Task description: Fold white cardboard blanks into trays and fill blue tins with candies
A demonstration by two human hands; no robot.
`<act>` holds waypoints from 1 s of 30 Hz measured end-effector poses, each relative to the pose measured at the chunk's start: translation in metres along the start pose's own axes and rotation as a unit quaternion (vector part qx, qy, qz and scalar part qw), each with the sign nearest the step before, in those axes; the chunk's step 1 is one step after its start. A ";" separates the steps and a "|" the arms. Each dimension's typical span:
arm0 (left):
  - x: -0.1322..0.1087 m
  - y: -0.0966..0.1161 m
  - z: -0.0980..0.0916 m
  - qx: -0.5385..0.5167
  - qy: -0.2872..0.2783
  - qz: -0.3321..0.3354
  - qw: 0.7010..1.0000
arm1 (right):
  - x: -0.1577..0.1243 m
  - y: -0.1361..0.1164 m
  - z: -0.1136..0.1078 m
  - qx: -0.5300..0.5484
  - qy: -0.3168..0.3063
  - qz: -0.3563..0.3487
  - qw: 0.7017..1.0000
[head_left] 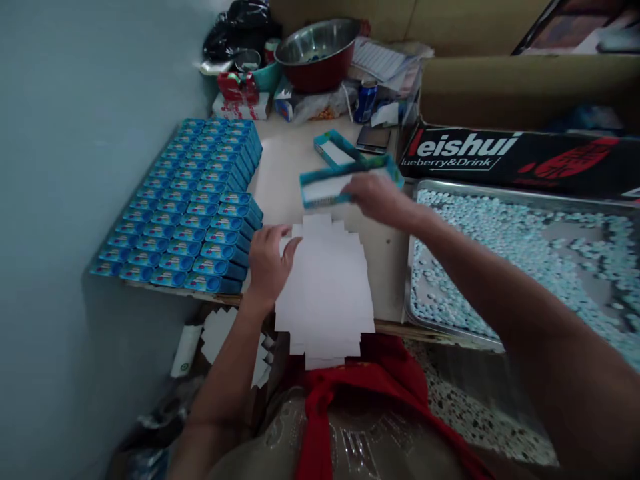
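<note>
1. Head view: along the left edge of the tabletop [283, 153], a block of blue boxes [185, 207] stands in close rows, reaching to the front edge.
2. Left hand [270, 257] is between that block and the white cut sheets [327, 287]; thumb and forefinger stand apart, but I cannot tell whether its fingers grasp a sheet. Light contact there should steady the pile without nudging the boxes.
3. These sheets lie at the front edge, jutting past it, so pressing on the overhang is best avoided.
4. Beyond them, over the tabletop's middle, the blue-rimmed strip [327, 185] is grasped near its right end by the fingers of the right hand [375, 193]. A gentle grip should spare its rim, and it is best kept from snagging the second strip [340, 151] just behind.
5. Its long axis runs roughly along the front edge, slightly askew: the left end points towards the boxes, the right towards the black carton [465, 157]. Blur hides whether it touches the tabletop.
6. Rightmost, a metal tray [575, 231] holds small pale pieces [480, 240].
</note>
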State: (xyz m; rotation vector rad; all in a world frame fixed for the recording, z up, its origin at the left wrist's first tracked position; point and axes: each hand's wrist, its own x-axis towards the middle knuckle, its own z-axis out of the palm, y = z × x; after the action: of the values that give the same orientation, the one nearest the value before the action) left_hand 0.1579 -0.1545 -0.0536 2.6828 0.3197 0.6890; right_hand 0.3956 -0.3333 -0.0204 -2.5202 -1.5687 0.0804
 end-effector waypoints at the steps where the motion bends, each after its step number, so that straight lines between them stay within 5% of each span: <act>1: 0.019 -0.008 0.013 -0.008 -0.027 -0.010 1.000 | 0.019 0.016 -0.008 -0.007 0.025 0.037 0.999; 5: 0.073 -0.032 0.065 0.023 -0.190 -0.001 0.982 | 0.062 0.039 -0.013 -0.013 0.118 0.088 0.989; 9: 0.078 -0.044 0.080 0.027 -0.269 0.007 0.963 | 0.030 0.016 0.026 0.030 0.045 0.018 0.998; 12: 0.066 -0.046 0.076 -0.007 -0.234 0.019 0.972 | -0.010 0.007 0.060 0.082 0.002 0.022 0.996; 16: 0.062 -0.039 0.068 -0.111 -0.137 -0.048 0.983 | -0.041 0.006 0.082 0.142 0.077 0.082 0.984; 19: 0.072 -0.028 0.052 -0.222 -0.060 -0.132 0.964 | -0.052 -0.006 0.080 0.231 0.120 0.146 0.955; 21: 0.083 -0.021 0.036 -0.280 -0.043 -0.153 0.947 | -0.058 -0.019 0.073 0.370 0.110 0.200 0.900; 26: 0.091 -0.027 0.005 -0.420 -0.098 -0.184 0.883 | -0.076 -0.041 0.054 0.702 0.086 0.264 0.656; 30: 0.051 -0.040 0.010 -0.541 -0.059 -0.279 0.791 | -0.090 -0.039 0.055 0.744 0.078 0.307 0.588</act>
State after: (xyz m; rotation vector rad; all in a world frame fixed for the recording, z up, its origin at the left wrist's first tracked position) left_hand 0.2019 -0.1051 -0.0559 1.4047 0.4657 0.3279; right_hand 0.3133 -0.3906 -0.0715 -1.3233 -0.0520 0.8150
